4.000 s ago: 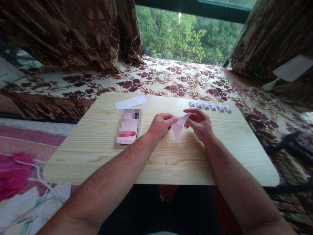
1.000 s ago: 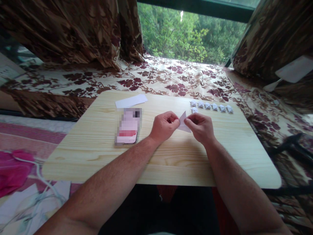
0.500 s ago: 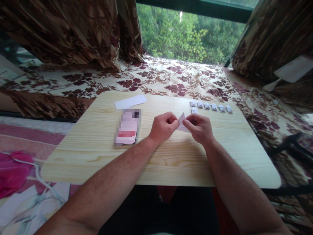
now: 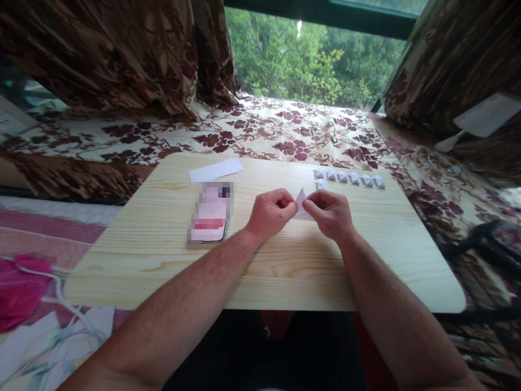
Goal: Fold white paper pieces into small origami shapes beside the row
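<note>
A small folded white paper triangle [image 4: 302, 203] stands between my two hands over the middle of the pale wooden table [image 4: 163, 255]. My left hand [image 4: 269, 213] pinches its left side with curled fingers. My right hand [image 4: 330, 213] pinches its right side the same way. Most of the paper is hidden behind my fingers; only its upper point shows.
A row of several small folded white paper pieces [image 4: 350, 177] lies at the table's far right, with one more [image 4: 321, 184] just below its left end. A phone [image 4: 210, 212] lies left of my hands, and white paper strips [image 4: 215, 169] beyond it. Flowered cloth and a window lie behind.
Four seconds ago the paper hung point down in the air between my hands. It is turned point up now, lower, and my fingers have closed tighter around it.
</note>
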{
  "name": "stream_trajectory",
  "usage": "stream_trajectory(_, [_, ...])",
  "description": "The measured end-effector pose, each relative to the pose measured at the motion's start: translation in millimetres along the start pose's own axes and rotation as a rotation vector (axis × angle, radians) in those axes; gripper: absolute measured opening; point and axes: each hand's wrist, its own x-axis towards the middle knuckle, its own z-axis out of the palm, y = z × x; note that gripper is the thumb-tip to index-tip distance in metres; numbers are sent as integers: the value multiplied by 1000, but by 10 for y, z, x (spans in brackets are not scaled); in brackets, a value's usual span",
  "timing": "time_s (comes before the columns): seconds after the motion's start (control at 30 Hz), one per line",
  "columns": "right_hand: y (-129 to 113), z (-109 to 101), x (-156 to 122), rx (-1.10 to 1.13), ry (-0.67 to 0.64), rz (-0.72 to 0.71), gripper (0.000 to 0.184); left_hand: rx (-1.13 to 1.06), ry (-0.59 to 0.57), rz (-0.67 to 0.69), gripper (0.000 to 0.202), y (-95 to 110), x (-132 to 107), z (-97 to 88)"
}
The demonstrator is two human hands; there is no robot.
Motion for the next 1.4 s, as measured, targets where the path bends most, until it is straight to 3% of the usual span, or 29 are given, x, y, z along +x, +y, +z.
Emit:
stream_trajectory(0.8, [-59, -2, -31, -131, -7, -31, 14, -14, 46, -20, 12, 3, -9, 18])
stream_trajectory(1.1, [-64, -25, -30, -331, 50, -246, 14, 150, 91, 19, 17, 27, -9, -13])
stream_trajectory(1.4, [-83, -18, -40, -483, 106, -326, 13, 90, 78, 8, 13, 17, -26, 14])
